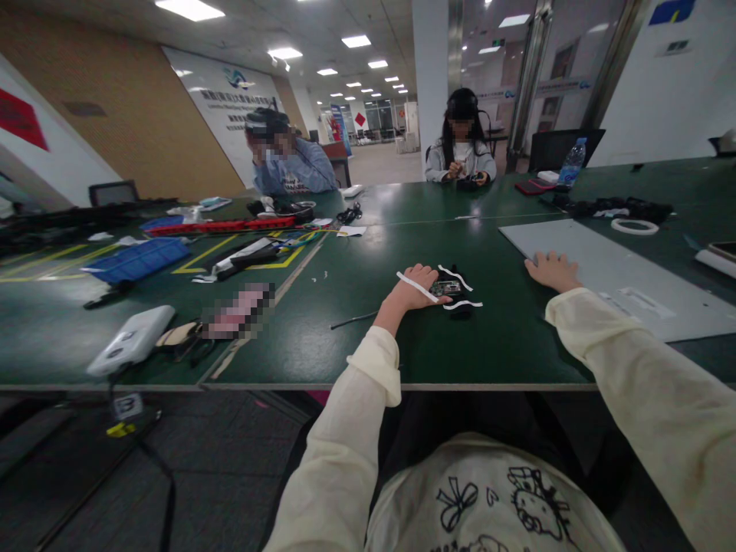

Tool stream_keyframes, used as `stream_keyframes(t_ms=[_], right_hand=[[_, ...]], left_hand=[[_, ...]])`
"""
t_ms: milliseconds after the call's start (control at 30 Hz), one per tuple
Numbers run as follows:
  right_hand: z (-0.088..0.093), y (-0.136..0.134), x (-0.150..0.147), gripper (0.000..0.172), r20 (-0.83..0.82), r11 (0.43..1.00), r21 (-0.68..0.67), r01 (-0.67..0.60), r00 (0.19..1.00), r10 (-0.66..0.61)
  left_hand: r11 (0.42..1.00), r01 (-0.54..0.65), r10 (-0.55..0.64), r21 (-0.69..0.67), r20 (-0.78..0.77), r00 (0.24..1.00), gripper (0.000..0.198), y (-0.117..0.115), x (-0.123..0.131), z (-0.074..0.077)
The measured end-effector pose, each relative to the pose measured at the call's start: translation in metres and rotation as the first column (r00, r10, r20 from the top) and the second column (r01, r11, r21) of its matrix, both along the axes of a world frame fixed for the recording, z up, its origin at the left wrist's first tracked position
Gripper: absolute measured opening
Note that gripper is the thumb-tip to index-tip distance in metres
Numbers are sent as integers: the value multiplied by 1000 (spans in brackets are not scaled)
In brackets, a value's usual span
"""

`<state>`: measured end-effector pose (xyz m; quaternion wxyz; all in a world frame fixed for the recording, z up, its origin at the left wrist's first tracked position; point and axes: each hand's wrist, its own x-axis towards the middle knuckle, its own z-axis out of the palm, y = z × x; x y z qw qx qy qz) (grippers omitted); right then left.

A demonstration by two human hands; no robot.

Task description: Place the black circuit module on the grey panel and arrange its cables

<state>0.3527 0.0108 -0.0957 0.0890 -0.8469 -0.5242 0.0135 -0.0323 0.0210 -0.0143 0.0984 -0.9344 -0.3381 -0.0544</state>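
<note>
My left hand is closed round the left end of a small circuit board in a dark housing, with the thumb along its near side. A white strip lies across the back of this hand. Two more wavy white strips lie by the board, one on its far side and one on its near side. From under my left wrist a thin dark rod or cable runs leftward. My right hand rests with fingers spread on the left edge of a large grey panel.
On the green table, a white device, a blue tray and a red strip lie to the left. A white ring and a water bottle are at right. Two people sit across the table.
</note>
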Motion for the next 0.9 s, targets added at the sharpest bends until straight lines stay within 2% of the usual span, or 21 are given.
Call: stream_keyframes(t_ms=[233, 400, 467, 567, 667, 733, 900], right_hand=[[9, -15, -39, 67, 73, 989, 15, -149, 986, 148], [16, -32, -75, 67, 112, 949, 26, -313, 945, 308], [19, -42, -95, 68, 108, 905, 36, -423, 902, 418], [24, -60, -129, 73, 75, 780, 108, -616, 788, 611], [29, -75, -155, 72, 75, 666, 167, -727, 683, 727], [32, -82, -164, 71, 72, 626, 176, -760, 644, 762], [38, -94, -170, 73, 56, 589, 174, -789, 605, 794]], left_hand=[[998, -32, 26, 49, 116, 993, 51, 4, -7, 9], [991, -70, 50, 110, 182, 982, 49, 6, -9, 17], [988, -89, 60, 129, 213, 975, 49, 7, -10, 20], [983, -101, 60, 151, 254, 965, 48, 8, -11, 24], [980, -115, 64, 164, 284, 957, 45, 7, -13, 29], [979, -126, 73, 163, 293, 953, 44, 5, -13, 31], [980, -122, 73, 159, 281, 957, 46, 6, -12, 31]])
